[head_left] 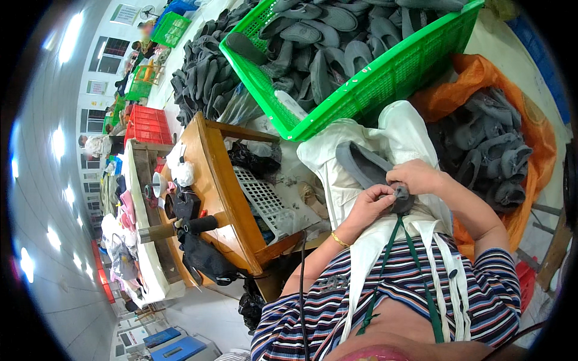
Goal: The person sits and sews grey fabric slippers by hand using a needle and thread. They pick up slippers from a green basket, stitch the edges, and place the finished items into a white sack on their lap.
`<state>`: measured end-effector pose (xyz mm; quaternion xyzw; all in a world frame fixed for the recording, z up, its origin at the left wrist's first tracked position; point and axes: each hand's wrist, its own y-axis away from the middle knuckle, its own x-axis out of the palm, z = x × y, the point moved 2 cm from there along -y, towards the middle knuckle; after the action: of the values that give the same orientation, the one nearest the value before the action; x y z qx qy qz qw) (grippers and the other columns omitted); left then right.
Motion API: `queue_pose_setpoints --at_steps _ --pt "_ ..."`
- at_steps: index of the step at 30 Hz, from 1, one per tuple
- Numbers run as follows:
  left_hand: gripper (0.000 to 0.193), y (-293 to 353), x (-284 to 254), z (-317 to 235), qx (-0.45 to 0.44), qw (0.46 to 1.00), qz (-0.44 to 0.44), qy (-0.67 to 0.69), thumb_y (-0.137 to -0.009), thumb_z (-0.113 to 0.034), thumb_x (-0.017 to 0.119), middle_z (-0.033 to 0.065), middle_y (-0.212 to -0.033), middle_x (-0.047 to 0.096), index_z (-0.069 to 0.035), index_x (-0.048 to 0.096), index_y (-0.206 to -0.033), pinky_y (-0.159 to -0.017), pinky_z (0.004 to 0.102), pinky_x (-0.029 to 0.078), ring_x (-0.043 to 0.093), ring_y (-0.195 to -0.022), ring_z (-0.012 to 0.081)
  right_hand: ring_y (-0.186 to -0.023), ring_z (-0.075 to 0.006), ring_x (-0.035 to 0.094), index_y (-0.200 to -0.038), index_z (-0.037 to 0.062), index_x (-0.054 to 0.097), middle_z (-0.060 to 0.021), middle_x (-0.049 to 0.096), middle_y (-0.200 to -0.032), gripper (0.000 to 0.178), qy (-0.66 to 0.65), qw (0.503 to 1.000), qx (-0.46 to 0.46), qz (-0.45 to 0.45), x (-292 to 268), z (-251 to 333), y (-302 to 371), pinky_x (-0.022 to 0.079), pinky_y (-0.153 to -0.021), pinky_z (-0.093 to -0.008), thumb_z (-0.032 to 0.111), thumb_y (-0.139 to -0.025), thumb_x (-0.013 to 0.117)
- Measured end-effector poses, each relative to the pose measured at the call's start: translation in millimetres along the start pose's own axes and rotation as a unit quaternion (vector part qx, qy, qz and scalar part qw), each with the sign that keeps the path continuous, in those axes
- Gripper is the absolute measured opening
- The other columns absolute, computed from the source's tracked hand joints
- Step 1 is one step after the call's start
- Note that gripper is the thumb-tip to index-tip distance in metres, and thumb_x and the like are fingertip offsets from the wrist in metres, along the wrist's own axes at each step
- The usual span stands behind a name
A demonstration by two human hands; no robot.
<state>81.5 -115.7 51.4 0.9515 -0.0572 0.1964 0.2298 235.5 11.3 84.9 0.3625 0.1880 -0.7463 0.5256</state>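
A dark grey cloth shoe lies over the white cloth on my lap, its long end pointing away to the left. My left hand pinches the near end of the shoe, thumb and fingertips pressed together. My right hand is closed on the same end from the other side, fingers curled over the fabric. Bunched grey material shows between and just below the fingertips. Whether a small tool or thread is in the fingers cannot be made out.
A green crate full of grey shoes stands ahead, with a shoe heap to its left. On my right an orange sack holds more shoes. At left stands a wooden table with a black bag; a white basket is beside it.
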Motion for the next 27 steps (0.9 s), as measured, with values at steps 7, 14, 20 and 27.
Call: queue_pose_setpoints --at_steps 7,14,20,27 --pt "0.014 -11 -32 -34 0.043 0.995 -0.045 -0.072 -0.092 -0.011 0.064 0.0014 -0.078 0.064 -0.007 0.062 -0.105 -0.058 0.0272 0.054 0.063 -0.064 0.0117 -0.076 -0.0394 0.059 -0.084 0.0031 0.055 -0.0204 0.059 -0.081 0.015 -0.203 0.959 0.06 -0.186 33 -3 -13 0.045 -0.065 -0.0437 0.018 -0.086 0.058" --pt "0.015 -3 -32 -3 0.051 0.984 -0.149 -0.082 -0.087 -0.014 0.073 -0.0033 -0.073 0.061 -0.004 0.069 -0.099 -0.051 0.0175 0.042 0.052 -0.059 0.0025 -0.067 -0.0086 0.058 -0.105 0.0083 0.065 0.0009 0.063 -0.082 0.017 -0.269 0.932 0.123 -0.21 41 -8 2 0.048 -0.062 -0.0261 0.021 -0.094 0.061" --pt "0.016 -7 -22 -7 0.068 0.975 -0.17 -0.123 -0.087 -0.014 0.074 -0.0033 -0.071 0.062 -0.003 0.071 -0.098 -0.051 0.0169 0.039 0.05 -0.06 0.0006 -0.072 -0.0202 0.062 -0.09 0.0085 0.068 -0.0045 0.063 -0.08 0.016 -0.004 0.974 0.006 -0.228 26 14 1 0.048 -0.062 -0.0313 0.024 -0.091 0.065" --pt "0.016 -12 -29 3 0.156 0.968 -0.128 -0.152 -0.085 -0.011 0.073 -0.0018 -0.07 0.064 0.001 0.07 -0.095 -0.056 0.0205 0.042 0.052 -0.062 0.0041 -0.074 -0.0205 0.062 -0.08 0.0144 0.064 -0.002 0.057 -0.073 0.01 0.16 0.908 -0.175 -0.346 27 31 -11 0.049 -0.057 -0.0342 0.024 -0.083 0.065"
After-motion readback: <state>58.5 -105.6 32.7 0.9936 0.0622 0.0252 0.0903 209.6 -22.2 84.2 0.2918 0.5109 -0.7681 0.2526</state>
